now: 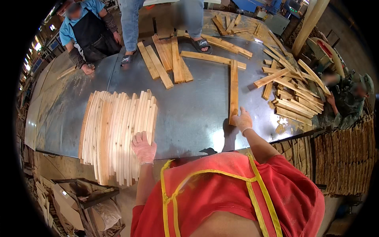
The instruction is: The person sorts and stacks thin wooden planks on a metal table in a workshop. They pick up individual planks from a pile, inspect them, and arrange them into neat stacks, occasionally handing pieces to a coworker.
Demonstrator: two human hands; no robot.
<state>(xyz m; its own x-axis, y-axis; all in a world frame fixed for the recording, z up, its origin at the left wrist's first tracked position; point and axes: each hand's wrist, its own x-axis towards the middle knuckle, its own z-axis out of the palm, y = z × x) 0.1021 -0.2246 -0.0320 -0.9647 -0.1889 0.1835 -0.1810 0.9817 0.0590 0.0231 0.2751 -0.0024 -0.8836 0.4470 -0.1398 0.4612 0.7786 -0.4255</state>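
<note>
My left hand, in a pale pink glove, lies with its fingers stretched over the near right end of a row of light wooden strips. The strips stand side by side, packed closely, and their near ends overhang the table edge. My right hand, gloved too, is closed round the near end of a long wooden strip. That strip points away from me, and its far end meets another strip lying crosswise.
Loose strips lie at the far middle of the metal table. A jumbled pile is at the right, beside a person touching one strip. Someone stands on the table in sandals; another person leans at the far left.
</note>
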